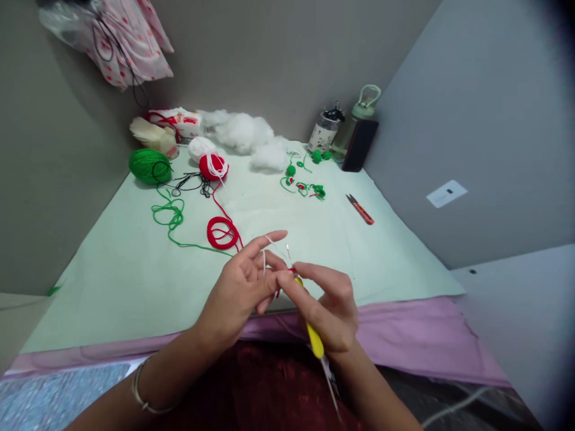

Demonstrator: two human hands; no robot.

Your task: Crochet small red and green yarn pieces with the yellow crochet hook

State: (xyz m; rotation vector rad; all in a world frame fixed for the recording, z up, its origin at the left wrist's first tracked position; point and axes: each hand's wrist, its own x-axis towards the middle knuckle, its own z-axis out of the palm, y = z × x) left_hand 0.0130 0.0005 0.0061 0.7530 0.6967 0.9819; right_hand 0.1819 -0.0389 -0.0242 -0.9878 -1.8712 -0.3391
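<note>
My left hand pinches a small red crocheted piece between thumb and fingers, with white yarn looped round its raised fingers. In my right hand is a crochet hook with a yellow handle; its metal tip points up beside the red piece. Both hands meet over the front edge of the table. Red yarn lies coiled just beyond my left hand, and green yarn trails toward it from the left. Where the strands pass behind my fingers is hidden.
A green yarn ball, a red yarn ball and white stuffing lie toward the back. Small green pieces and orange-handled snips are at the right. A phone leans by a bottle.
</note>
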